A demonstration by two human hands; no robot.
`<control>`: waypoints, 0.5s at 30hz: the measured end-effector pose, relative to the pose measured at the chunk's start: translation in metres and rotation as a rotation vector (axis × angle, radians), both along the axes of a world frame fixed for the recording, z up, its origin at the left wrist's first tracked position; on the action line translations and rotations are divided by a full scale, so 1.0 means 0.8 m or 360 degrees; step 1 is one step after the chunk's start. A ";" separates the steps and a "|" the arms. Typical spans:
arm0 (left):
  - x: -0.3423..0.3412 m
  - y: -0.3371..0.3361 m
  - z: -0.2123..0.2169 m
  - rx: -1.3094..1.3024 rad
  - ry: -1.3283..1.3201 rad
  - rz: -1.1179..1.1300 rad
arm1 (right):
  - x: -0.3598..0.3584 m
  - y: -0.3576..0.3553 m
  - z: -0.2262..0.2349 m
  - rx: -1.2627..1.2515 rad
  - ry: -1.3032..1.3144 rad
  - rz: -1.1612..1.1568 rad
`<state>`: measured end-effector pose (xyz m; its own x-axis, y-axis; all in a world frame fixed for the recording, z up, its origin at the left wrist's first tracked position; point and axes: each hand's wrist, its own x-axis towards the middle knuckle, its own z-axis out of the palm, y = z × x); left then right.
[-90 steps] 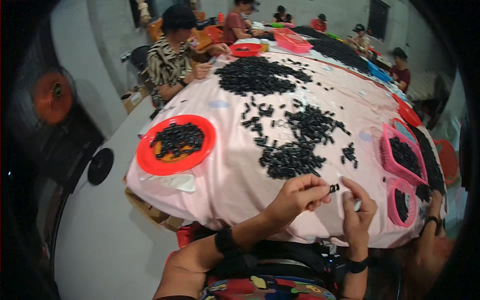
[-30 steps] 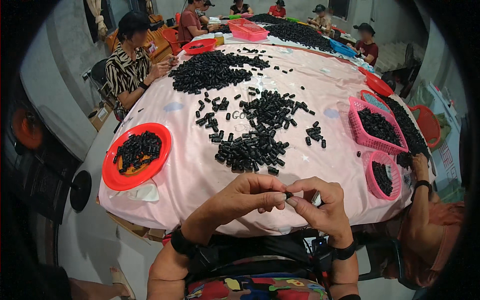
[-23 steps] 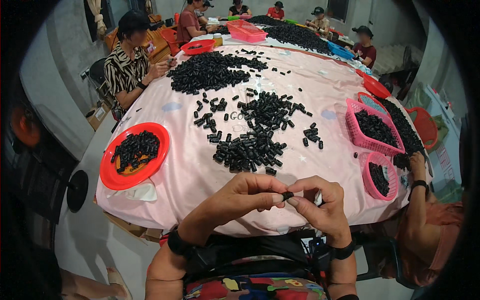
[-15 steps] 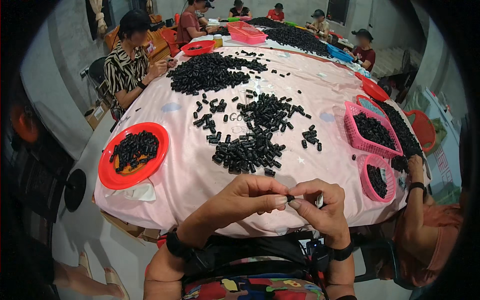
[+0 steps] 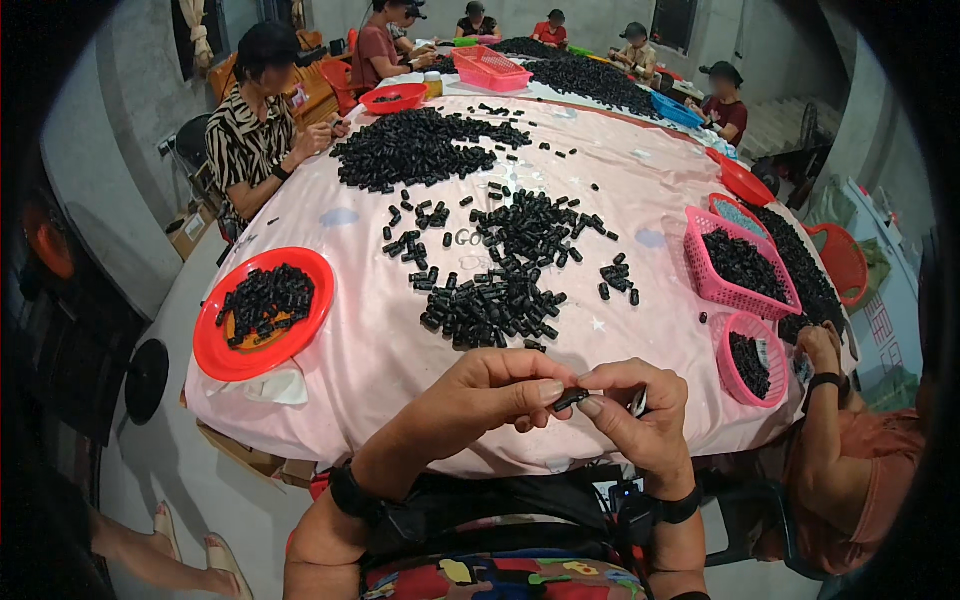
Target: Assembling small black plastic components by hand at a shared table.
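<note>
Over the near edge of the table, my left hand (image 5: pixel 512 397) and my right hand (image 5: pixel 640 410) meet, both closed. Between their thumbs and fingertips sits a small black cylindrical part (image 5: pixel 571 399), pinched from both sides. A thin shiny metal piece (image 5: pixel 638 402) pokes out from my right hand's curled fingers; its kind cannot be made out. Just beyond my hands lies a loose pile of similar black parts (image 5: pixel 490 306), with more scattered around it.
A red plate (image 5: pixel 212 340) of black parts stands at left, a larger heap (image 5: pixel 410 150) behind. Pink baskets (image 5: pixel 735 292) and a round pink basket (image 5: pixel 733 375) line the right. A co-worker's arm (image 5: pixel 825 420) is at right; another person (image 5: pixel 255 140) sits at far left.
The black part between my fingertips has turned, and more of its length shows. At right, the co-worker's hand has shifted slightly. My view has moved a little.
</note>
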<state>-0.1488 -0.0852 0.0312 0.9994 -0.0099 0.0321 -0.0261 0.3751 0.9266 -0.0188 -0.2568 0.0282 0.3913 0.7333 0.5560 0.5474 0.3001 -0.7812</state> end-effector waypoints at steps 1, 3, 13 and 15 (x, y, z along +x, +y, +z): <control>0.000 -0.001 -0.002 -0.0003 0.0002 -0.0002 | -0.001 0.000 -0.001 0.0018 0.0027 0.0015; 0.003 -0.002 -0.007 -0.0158 0.0009 -0.0051 | 0.001 0.000 -0.001 -0.0003 0.0015 0.0015; 0.004 -0.002 -0.006 -0.0285 0.0092 -0.0053 | -0.011 -0.002 0.015 -0.0101 -0.0313 -0.0300; 0.004 -0.002 -0.006 -0.0310 0.0122 -0.0054 | -0.008 -0.005 0.014 -0.0137 -0.0329 -0.0274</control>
